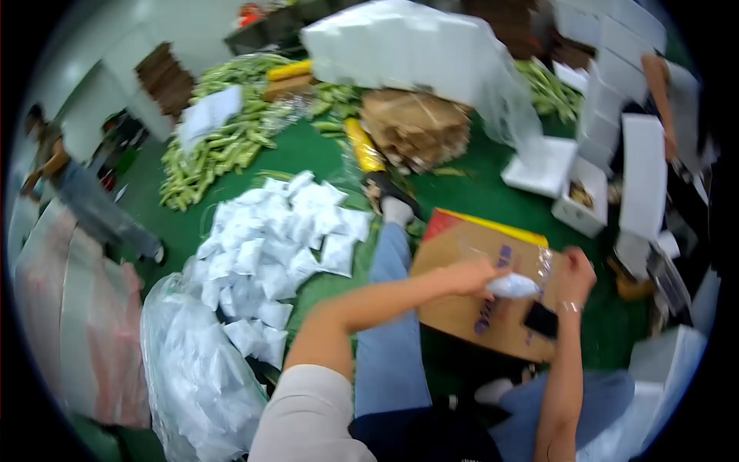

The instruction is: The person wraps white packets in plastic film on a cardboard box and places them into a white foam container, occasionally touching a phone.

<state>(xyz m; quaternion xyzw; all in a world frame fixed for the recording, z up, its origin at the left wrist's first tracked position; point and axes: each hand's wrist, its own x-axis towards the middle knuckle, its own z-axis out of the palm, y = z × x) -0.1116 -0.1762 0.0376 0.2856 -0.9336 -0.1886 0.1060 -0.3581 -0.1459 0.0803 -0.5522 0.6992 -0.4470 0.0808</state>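
Note:
My left hand [477, 277] is closed round a small white plastic packet [514, 286], holding it over a brown cardboard box [446, 269] in front of me. To its right, my right hand [576, 276] is raised near the box's right edge with its fingers curled in. What those fingers hold, if anything, I cannot make out. A dark phone-like rectangle [541, 319] lies on the box by my right wrist. Many similar white packets [269, 231] form a pile on the floor to my left.
A clear plastic bag of white packets [196, 377] stands near my left side. Green corn cobs [223, 150] lie farther off, by folded brown sacks [416, 127] and wrapped white foam boxes [392, 46]. One person [58, 162] stands at left; another person's arm [658, 100] shows at right.

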